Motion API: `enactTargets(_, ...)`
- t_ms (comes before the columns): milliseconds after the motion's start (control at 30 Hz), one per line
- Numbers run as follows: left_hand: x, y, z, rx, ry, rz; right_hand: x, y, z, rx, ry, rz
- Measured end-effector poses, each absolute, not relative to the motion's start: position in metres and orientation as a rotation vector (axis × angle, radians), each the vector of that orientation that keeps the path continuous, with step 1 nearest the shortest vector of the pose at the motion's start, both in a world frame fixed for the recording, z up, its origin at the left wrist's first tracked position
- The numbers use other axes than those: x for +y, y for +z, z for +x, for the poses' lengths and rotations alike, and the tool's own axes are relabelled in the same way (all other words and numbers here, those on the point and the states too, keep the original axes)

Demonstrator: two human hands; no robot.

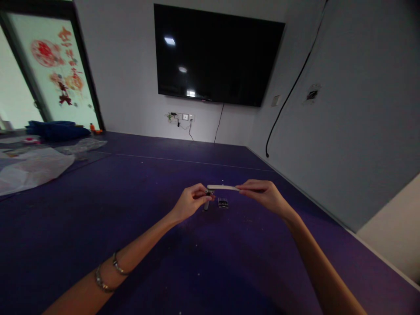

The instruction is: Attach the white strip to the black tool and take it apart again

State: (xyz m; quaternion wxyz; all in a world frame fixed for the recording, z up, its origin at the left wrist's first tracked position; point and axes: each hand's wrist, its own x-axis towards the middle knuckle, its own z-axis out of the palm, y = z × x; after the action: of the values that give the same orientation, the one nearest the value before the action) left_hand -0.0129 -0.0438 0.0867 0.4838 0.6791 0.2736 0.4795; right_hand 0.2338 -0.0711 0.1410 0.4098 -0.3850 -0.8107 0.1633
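My bare forearms are closest here in the head view, two bracelets [104, 280] circling the left one! Out ahead, my left hand [193, 202] has thumb and fingers pinched on a small dark fitting [209, 192], with a grey rod [206, 204] angling down just below; whether the two are joined, I can't tell. And across to my right hand [262, 194]: fingertips closed on the right end of a slim pale strip [223, 187], held nearly level above the purple floor [147, 262], its left end right at the fitting. Just below the strip, between my hands, a small black-and-clear piece [223, 203] lies on the floor. Far left, crumpled plastic sheeting [39, 168]; up on the wall, a dark television [216, 57]!
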Motion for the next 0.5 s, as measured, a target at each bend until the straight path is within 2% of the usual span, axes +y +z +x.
enactTargets(500,-0.047,0.09,-0.013,0.644,1.162,1.644,-0.062,0.132,0.245,-1.979,0.539,-0.992)
